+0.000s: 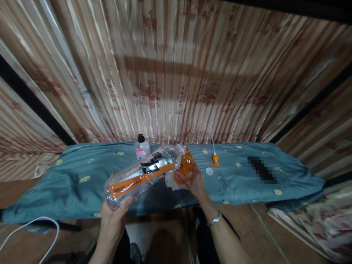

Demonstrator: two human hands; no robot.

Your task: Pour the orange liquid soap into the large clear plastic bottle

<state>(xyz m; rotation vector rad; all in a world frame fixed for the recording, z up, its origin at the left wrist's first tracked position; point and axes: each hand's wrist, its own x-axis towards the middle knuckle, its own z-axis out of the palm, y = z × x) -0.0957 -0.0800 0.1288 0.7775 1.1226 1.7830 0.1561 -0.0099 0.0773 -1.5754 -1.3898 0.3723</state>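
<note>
My left hand (117, 211) is closed round the base of a large clear plastic bottle (145, 172) with an orange and silver label. That bottle is tilted, its neck toward the right. In my right hand (195, 181) is a small orange see-through bottle (185, 165), its open mouth close by the big bottle's mouth. I cannot tell whether the two mouths touch. Under the orange bottle lies a crumpled whitish cloth or tissue (173, 182). An orange pump head (215, 158) with a thin tube rests to the right, and a white round cap (209, 171) lies nearer me.
A clear bottle with a black cap and pink label (142, 149) stands at the back. Teal patterned cloth (82, 190) covers the surface. Striped curtains (170, 80) hang behind it. A pixelated dark object (261, 169) lies to the right; a white cable (56, 223) loops at lower left.
</note>
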